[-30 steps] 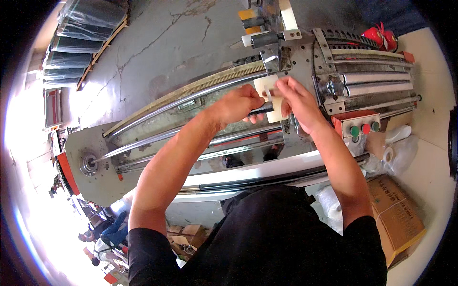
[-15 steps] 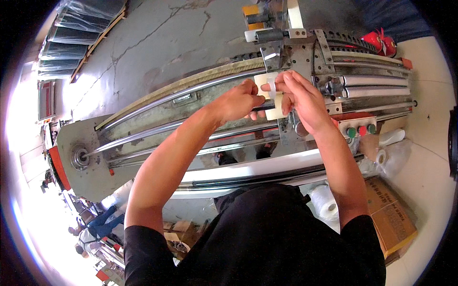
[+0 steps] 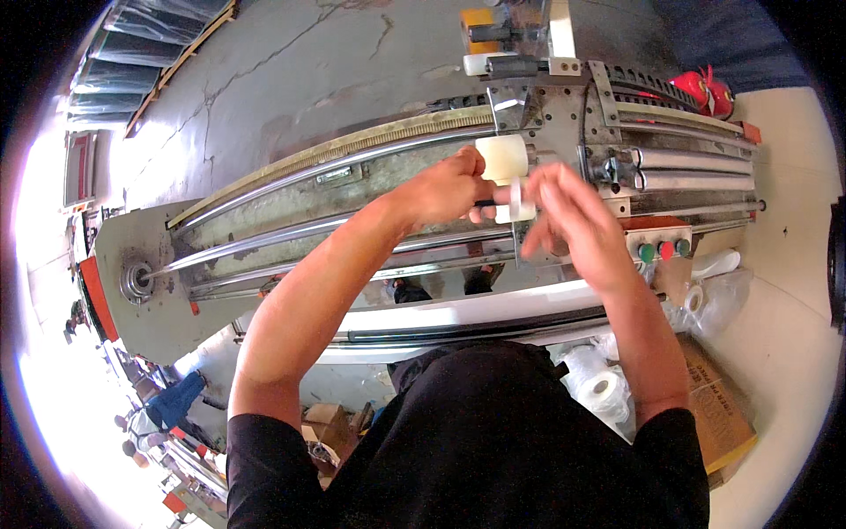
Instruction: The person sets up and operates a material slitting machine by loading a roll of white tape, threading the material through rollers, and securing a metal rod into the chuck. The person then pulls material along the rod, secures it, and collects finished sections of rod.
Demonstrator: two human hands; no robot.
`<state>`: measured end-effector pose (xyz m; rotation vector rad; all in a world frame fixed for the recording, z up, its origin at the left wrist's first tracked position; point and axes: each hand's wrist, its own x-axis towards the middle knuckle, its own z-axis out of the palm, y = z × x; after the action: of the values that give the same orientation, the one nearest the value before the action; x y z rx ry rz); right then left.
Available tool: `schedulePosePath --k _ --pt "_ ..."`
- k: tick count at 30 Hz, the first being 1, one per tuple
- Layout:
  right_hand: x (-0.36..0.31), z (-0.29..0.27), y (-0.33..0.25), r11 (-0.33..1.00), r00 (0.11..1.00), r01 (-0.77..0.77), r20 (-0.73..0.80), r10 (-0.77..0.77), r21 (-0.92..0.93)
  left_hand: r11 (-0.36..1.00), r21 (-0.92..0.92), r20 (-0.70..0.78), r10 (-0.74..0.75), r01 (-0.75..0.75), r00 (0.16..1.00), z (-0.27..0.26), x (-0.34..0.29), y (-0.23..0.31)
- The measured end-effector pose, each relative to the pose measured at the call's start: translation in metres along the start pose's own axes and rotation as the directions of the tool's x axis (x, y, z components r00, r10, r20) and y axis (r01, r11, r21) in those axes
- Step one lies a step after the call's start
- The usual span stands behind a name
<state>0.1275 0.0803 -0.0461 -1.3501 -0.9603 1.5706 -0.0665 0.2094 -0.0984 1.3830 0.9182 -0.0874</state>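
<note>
My left hand (image 3: 449, 189) is closed around a short black rod (image 3: 484, 204) that mostly hides under its fingers. Close to its fingertips is a narrow, whitish translucent ring (image 3: 516, 199), with what looks like a finger reaching into it from the left. Just right of the ring, my right hand (image 3: 577, 220) has its fingers apart and slightly smeared by motion. Whether it touches the ring I cannot tell. Behind my left hand's fingers sits a cream-coloured roller (image 3: 502, 157) on the machine's carriage (image 3: 557, 119); part of a second pale piece shows below it.
Long metal shafts (image 3: 264, 247) run left to an end plate (image 3: 132, 273). A box with green and red buttons (image 3: 661, 249) is at the right. Plastic-wrapped rolls (image 3: 601, 388) and a cardboard box (image 3: 718, 410) lie lower right. Another person (image 3: 167, 407) is at the far left.
My right hand has moved down and right, away from the left, its fingers spreading. The ring has shifted slightly right and down. Less of the black rod shows.
</note>
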Motion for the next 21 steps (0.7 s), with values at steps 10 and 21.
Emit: schedulePosePath --k 10,21 --pt "0.037 -0.037 0.061 0.960 0.960 -0.279 0.029 0.279 0.028 0.997 -0.027 0.014 0.069 -0.068 0.998 0.003 -0.001 -0.004" --pt "0.006 0.019 0.078 0.966 0.965 -0.139 -0.188 0.181 0.219 0.945 0.249 0.072 0.198 -0.210 0.977 0.011 0.004 0.000"
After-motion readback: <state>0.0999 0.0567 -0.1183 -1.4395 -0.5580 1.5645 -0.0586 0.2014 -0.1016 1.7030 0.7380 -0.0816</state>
